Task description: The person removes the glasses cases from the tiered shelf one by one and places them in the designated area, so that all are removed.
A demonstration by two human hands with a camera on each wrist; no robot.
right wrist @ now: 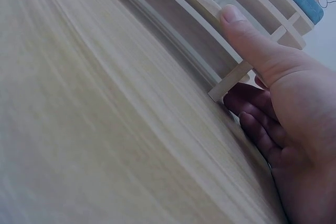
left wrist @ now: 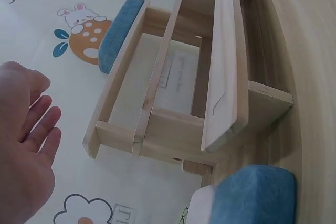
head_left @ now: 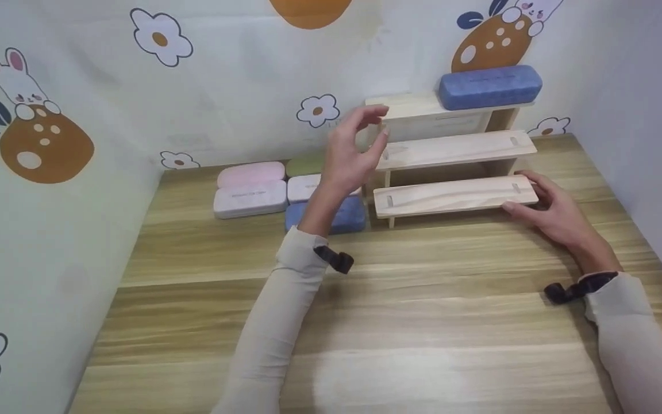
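Note:
A three-tier wooden shelf rack [head_left: 456, 197] stands against the back wall. On the right part of its top tier lies a blue glasses case [head_left: 489, 87]. My left hand [head_left: 351, 152] is raised at the rack's left side, fingers loosely bent and holding nothing; in the left wrist view, the left hand [left wrist: 26, 140] is apart from the wood. At the bottom tier's right end my right hand [head_left: 561, 215] grips the rack, thumb on the front edge and fingers behind. The right wrist view shows the thumb [right wrist: 254, 38] against the shelf's edge.
Left of the rack, several glasses cases lie grouped on the wooden table [head_left: 204, 322]: a pink case [head_left: 250, 173], a pale grey case [head_left: 250, 198], a green case [head_left: 302, 167], a white case [head_left: 303, 187] and another blue case [head_left: 349, 215]. My left forearm partly covers them.

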